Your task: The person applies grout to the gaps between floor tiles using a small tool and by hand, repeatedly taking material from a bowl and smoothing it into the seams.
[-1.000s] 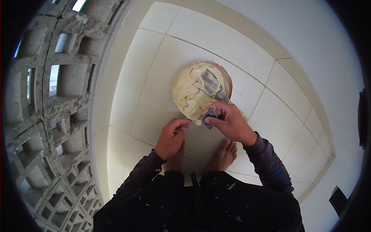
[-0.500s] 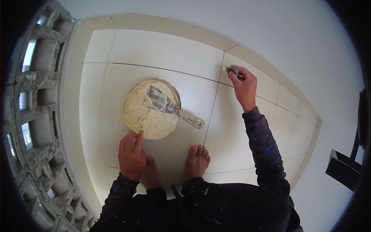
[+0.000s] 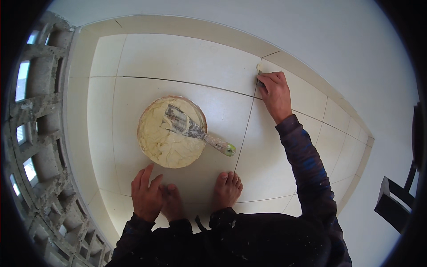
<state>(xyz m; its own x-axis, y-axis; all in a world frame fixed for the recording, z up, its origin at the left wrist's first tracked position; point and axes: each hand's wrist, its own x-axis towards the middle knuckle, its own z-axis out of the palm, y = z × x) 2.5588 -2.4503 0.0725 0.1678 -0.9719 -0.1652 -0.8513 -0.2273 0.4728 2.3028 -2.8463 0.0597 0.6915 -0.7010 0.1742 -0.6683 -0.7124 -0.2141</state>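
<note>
Head view is showing a person crouching barefoot on a pale tiled floor point(image 3: 187, 58), both feet planted close together near the lower middle of the frame. Their right hand point(image 3: 275, 92) is reaching far forward, the arm in a dark paint-flecked sleeve point(image 3: 307, 164) stretching out to a tile joint point(image 3: 247, 129) that is running away from the feet toward the skirting at the wall. The fingers are curling closed around a small tool point(image 3: 258, 82), mostly hidden under the hand, its tip pressing on the joint; just beyond the tip a small dab of cream filler point(image 3: 259, 67) is sitting on the line where the floor tiles are meeting the skirting.

Their left hand point(image 3: 146, 195) is lying flat on the floor with fingers spread and holding nothing, just beside the left foot point(image 3: 171, 202) and near the rim of a round pan of cream grout point(image 3: 171, 132). The pan is resting on the floor between the 2 hands, just ahead of the feet. A wide putty knife point(image 3: 195, 130) is lying across the paste, its smeared blade sitting in the mix and its handle sticking out over the rim toward the right foot point(image 3: 227, 189), ending in a green tip.

At left a wall of grey patterned vent blocks point(image 3: 31, 147) is letting daylight through. At far right a dark piece of furniture point(image 3: 396, 200) is standing against the white wall.
</note>
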